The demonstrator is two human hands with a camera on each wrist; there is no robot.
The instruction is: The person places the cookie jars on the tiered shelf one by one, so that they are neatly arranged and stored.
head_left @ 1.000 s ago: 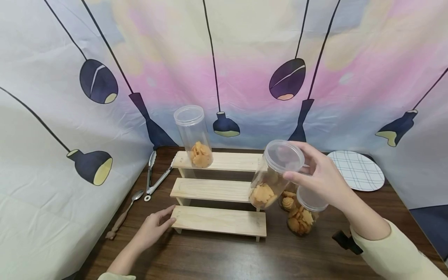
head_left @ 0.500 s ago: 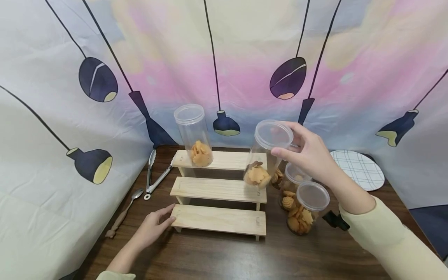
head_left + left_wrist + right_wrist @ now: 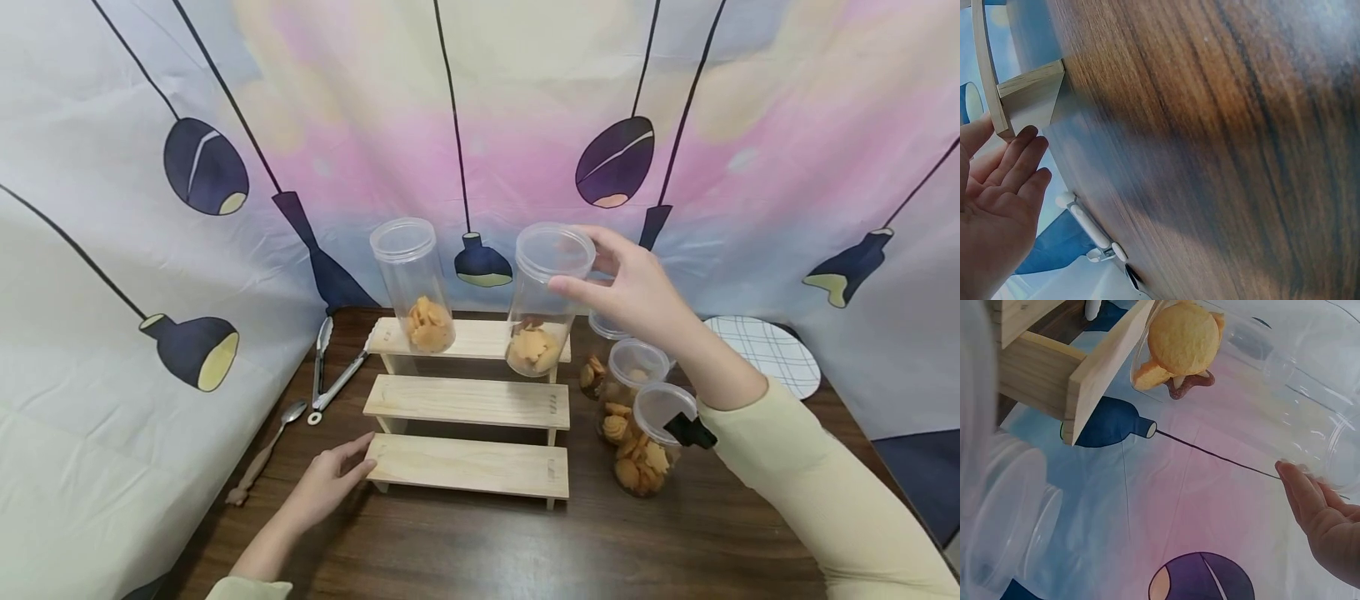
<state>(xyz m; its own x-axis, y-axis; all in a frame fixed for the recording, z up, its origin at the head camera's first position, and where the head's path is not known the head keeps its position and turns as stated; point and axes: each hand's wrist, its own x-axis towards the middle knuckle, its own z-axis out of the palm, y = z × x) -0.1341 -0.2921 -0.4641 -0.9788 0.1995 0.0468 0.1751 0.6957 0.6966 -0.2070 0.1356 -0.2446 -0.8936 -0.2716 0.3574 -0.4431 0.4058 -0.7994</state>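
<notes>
My right hand grips a clear lidded jar near its top, between thumb and fingers. Cookies lie at the bottom of this jar, which is upright over the right end of the three-step wooden rack's top shelf. Whether its base touches the shelf, I cannot tell. My left hand holds the left end of the lowest shelf; in the left wrist view its fingers lie at the plank's corner. A second cookie jar stands at the top shelf's left end.
Several lidded cookie jars stand on the dark wooden table right of the rack. Metal tongs and a spoon lie to its left. A checked white mat is at the back right, before the printed cloth backdrop.
The right hand has carried its jar up and leftward, from beside the rack to over the top shelf's right end. The left hand has stayed at the lowest shelf.
</notes>
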